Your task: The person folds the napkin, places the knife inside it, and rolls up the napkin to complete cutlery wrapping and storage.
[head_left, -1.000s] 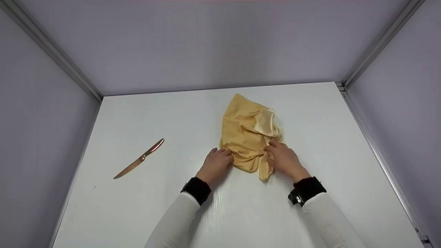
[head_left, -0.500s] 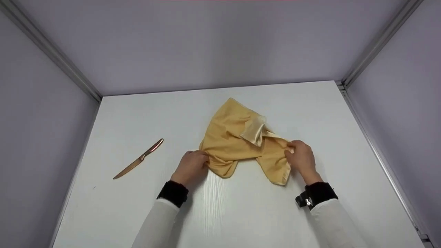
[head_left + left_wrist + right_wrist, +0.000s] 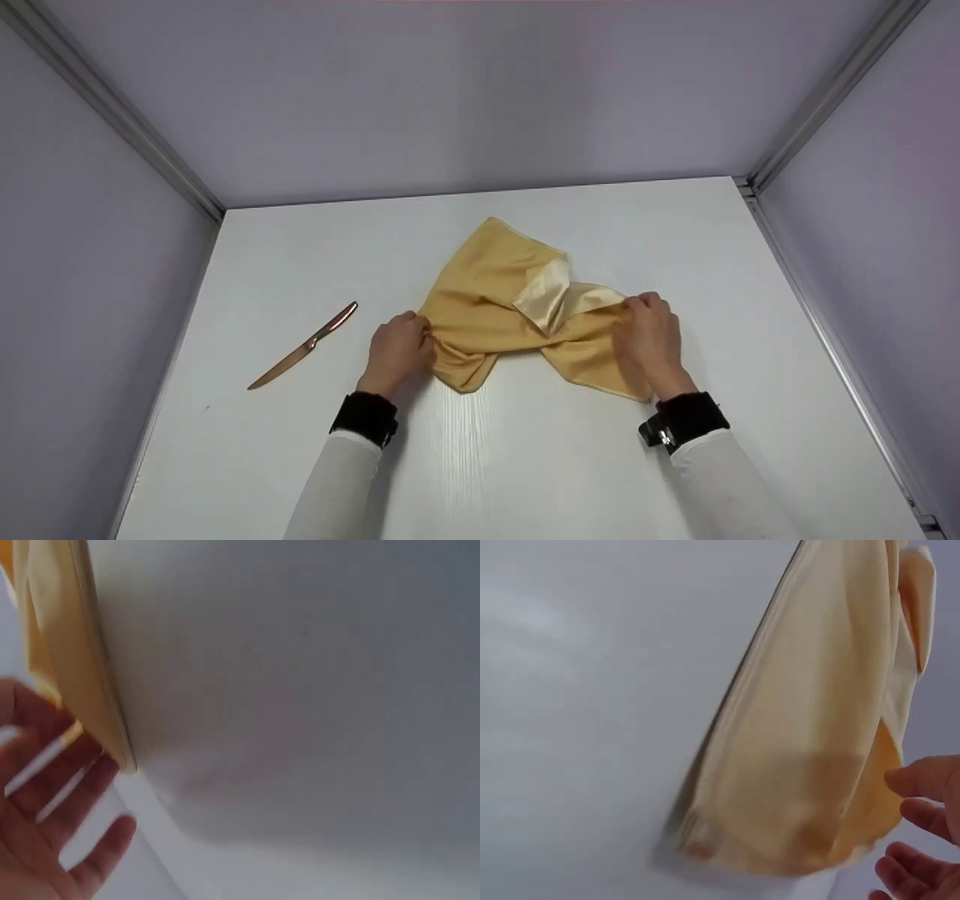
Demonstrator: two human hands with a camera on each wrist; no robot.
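Left hand (image 3: 395, 352) and right hand (image 3: 651, 341) each pinched an opposite edge of the yellow cloth (image 3: 495, 315), fingers curled, holding it spread flat over the white table (image 3: 525, 465).

Head view bright, evenly lit from above, sharp, soft shadows under arms and a faint sheen on the white tabletop (image 3: 525, 465), slight wide-angle bend at edges; both wrist views dimmer, heavily blurred, out of focus.

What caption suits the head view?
Two hands, left and right, grip a yellow cloth; a knife lies aside.
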